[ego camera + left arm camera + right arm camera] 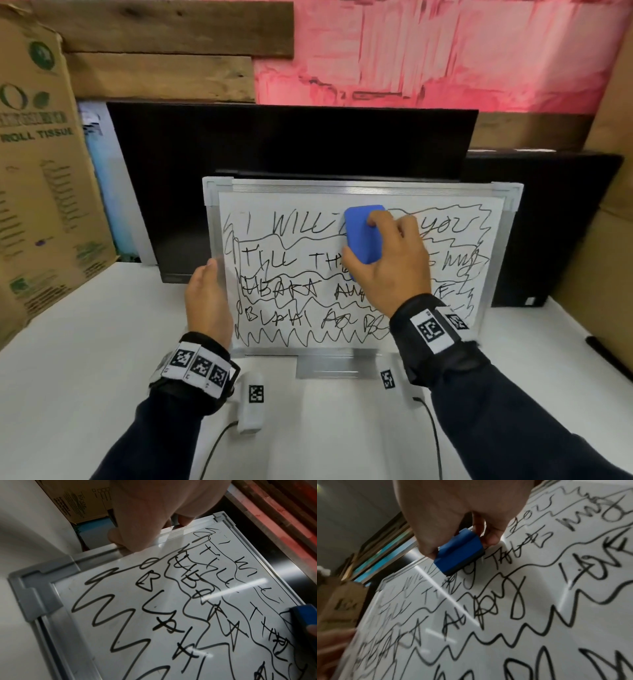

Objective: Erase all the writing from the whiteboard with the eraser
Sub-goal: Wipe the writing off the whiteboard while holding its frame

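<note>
Head view: right hand (390,260) clamps eraser (363,234) on whiteboard (359,192) upper middle, long axis vertical; writing spreads left, right, below. Left hand (207,301) grips left frame edge.

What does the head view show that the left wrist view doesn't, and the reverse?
Only the head view shows both wrists' marker bands, the black monitor behind the whiteboard, the cardboard box, and the right hand gripping the blue eraser. Only the left wrist view shows the left hand with fingers curled over the frame edge, and the grey corner cap. Both show the board full of black writing.
</note>
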`<state>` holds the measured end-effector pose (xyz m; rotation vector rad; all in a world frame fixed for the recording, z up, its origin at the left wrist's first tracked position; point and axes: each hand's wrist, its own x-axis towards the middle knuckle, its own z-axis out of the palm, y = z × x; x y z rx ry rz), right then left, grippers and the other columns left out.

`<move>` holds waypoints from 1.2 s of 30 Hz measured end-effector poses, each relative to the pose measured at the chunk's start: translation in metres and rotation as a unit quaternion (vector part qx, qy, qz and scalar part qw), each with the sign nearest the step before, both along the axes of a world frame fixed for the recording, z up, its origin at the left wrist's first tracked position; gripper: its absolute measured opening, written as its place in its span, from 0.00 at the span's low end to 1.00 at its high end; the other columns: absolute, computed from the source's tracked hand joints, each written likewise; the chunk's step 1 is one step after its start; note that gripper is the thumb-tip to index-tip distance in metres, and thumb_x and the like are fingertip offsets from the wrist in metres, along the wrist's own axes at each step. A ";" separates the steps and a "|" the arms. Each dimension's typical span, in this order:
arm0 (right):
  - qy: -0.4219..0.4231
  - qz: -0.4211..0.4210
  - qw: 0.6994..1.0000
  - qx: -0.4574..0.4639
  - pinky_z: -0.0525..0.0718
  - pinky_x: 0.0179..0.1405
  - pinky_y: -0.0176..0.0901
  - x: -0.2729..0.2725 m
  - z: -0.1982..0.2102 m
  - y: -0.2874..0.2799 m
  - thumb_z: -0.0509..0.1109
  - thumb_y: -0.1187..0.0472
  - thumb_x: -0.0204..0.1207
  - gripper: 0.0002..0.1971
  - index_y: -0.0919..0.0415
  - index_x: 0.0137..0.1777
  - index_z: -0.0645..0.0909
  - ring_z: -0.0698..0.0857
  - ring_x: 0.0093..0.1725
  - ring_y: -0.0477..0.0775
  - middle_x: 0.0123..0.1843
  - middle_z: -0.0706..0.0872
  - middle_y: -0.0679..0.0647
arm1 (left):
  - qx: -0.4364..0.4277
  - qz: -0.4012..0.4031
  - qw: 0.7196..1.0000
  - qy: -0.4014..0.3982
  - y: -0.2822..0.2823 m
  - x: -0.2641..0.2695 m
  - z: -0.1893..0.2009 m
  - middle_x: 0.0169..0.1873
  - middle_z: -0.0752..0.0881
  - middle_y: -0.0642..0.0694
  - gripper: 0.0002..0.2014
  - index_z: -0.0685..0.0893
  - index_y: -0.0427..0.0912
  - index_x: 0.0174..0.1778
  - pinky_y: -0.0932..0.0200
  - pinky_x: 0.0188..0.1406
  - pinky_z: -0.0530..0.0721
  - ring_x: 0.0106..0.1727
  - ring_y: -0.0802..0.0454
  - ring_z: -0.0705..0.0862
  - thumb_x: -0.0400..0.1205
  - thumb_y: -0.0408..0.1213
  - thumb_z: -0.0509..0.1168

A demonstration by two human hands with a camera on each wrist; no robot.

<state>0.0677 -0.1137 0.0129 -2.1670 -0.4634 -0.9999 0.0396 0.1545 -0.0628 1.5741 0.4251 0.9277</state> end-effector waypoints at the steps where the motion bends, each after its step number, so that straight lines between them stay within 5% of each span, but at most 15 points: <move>1: 0.003 -0.001 1.000 0.009 0.75 0.38 0.39 0.000 0.000 -0.002 0.79 0.45 0.69 0.23 0.52 0.61 0.77 0.76 0.41 0.52 0.52 0.73 0.53 | 0.016 0.005 1.000 0.008 -0.001 -0.001 0.000 0.33 0.73 0.53 0.15 0.76 0.43 0.43 0.75 0.31 0.72 0.30 0.65 0.72 0.92 0.44 0.54; 6: 0.001 0.006 1.000 0.010 0.76 0.39 0.39 0.002 0.000 -0.012 0.78 0.45 0.70 0.24 0.50 0.63 0.77 0.76 0.43 0.51 0.53 0.72 0.51 | 0.078 0.024 0.996 0.026 -0.003 -0.007 0.001 0.37 0.73 0.42 0.13 0.78 0.35 0.51 0.82 0.30 0.70 0.28 0.78 0.74 0.93 0.38 0.52; 10: 0.003 -0.007 0.999 0.032 0.77 0.39 0.41 0.002 0.001 -0.026 0.78 0.46 0.70 0.24 0.51 0.63 0.76 0.76 0.42 0.53 0.53 0.72 0.52 | 0.063 0.018 0.997 0.029 -0.002 -0.011 0.002 0.43 0.76 0.40 0.14 0.79 0.37 0.52 0.78 0.30 0.72 0.30 0.66 0.73 0.93 0.42 0.53; 15: 0.009 -0.015 0.999 0.031 0.82 0.39 0.43 0.003 -0.001 -0.039 0.78 0.45 0.71 0.24 0.51 0.63 0.76 0.76 0.43 0.53 0.53 0.72 0.53 | 0.052 0.005 0.999 0.009 -0.003 -0.015 0.006 0.44 0.79 0.41 0.19 0.81 0.27 0.61 0.79 0.33 0.74 0.34 0.65 0.74 0.92 0.40 0.54; 17: 0.010 -0.015 1.000 0.008 0.84 0.37 0.45 0.003 -0.002 -0.039 0.77 0.45 0.71 0.23 0.50 0.62 0.75 0.76 0.42 0.54 0.52 0.70 0.52 | 0.029 -0.016 0.999 -0.014 -0.001 -0.018 0.012 0.43 0.83 0.47 0.19 0.82 0.33 0.63 0.71 0.43 0.80 0.39 0.62 0.80 0.91 0.45 0.54; 20: 0.008 0.007 1.000 -0.016 0.86 0.37 0.46 0.002 -0.001 -0.036 0.77 0.44 0.71 0.22 0.49 0.61 0.75 0.77 0.42 0.54 0.51 0.69 0.51 | 0.017 -0.043 0.998 -0.041 -0.005 -0.026 0.030 0.57 0.88 0.48 0.17 0.83 0.52 0.66 0.40 0.65 0.85 0.59 0.48 0.86 0.89 0.51 0.55; 24: -0.015 0.022 0.999 -0.030 0.86 0.35 0.48 0.005 0.010 -0.025 0.77 0.45 0.71 0.22 0.51 0.61 0.77 0.76 0.43 0.56 0.50 0.69 0.51 | 0.139 0.049 0.988 -0.043 -0.019 -0.030 0.061 0.70 0.76 0.49 0.22 0.71 0.55 0.81 0.39 0.76 0.75 0.69 0.54 0.77 0.89 0.44 0.59; 26: -0.021 0.025 0.999 -0.037 0.86 0.34 0.49 0.006 0.012 -0.018 0.77 0.45 0.71 0.22 0.52 0.61 0.78 0.76 0.41 0.56 0.49 0.69 0.52 | 0.290 0.110 0.950 -0.045 -0.034 -0.031 0.080 0.74 0.70 0.44 0.23 0.73 0.56 0.79 0.33 0.73 0.71 0.74 0.44 0.69 0.86 0.45 0.59; 30: -0.016 0.021 0.999 -0.019 0.85 0.34 0.50 0.003 0.010 -0.005 0.77 0.43 0.71 0.23 0.52 0.61 0.77 0.76 0.40 0.57 0.49 0.69 0.53 | 0.531 0.008 0.844 -0.071 -0.070 -0.013 0.116 0.73 0.76 0.44 0.24 0.79 0.49 0.76 0.36 0.68 0.67 0.74 0.42 0.73 0.82 0.38 0.62; 33: -0.017 0.009 1.000 -0.008 0.83 0.33 0.47 0.000 0.006 -0.004 0.76 0.42 0.72 0.24 0.51 0.62 0.76 0.76 0.38 0.56 0.49 0.68 0.52 | 0.637 -0.015 0.771 -0.025 -0.089 0.006 0.133 0.72 0.77 0.45 0.25 0.77 0.48 0.78 0.38 0.67 0.65 0.73 0.42 0.73 0.82 0.36 0.62; 36: -0.009 -0.007 1.000 0.026 0.83 0.35 0.45 0.002 0.005 -0.008 0.76 0.42 0.72 0.25 0.51 0.65 0.77 0.77 0.40 0.56 0.51 0.69 0.52 | 0.665 -0.015 0.746 0.006 -0.093 0.019 0.138 0.69 0.78 0.46 0.26 0.76 0.47 0.78 0.37 0.66 0.66 0.69 0.39 0.75 0.82 0.34 0.63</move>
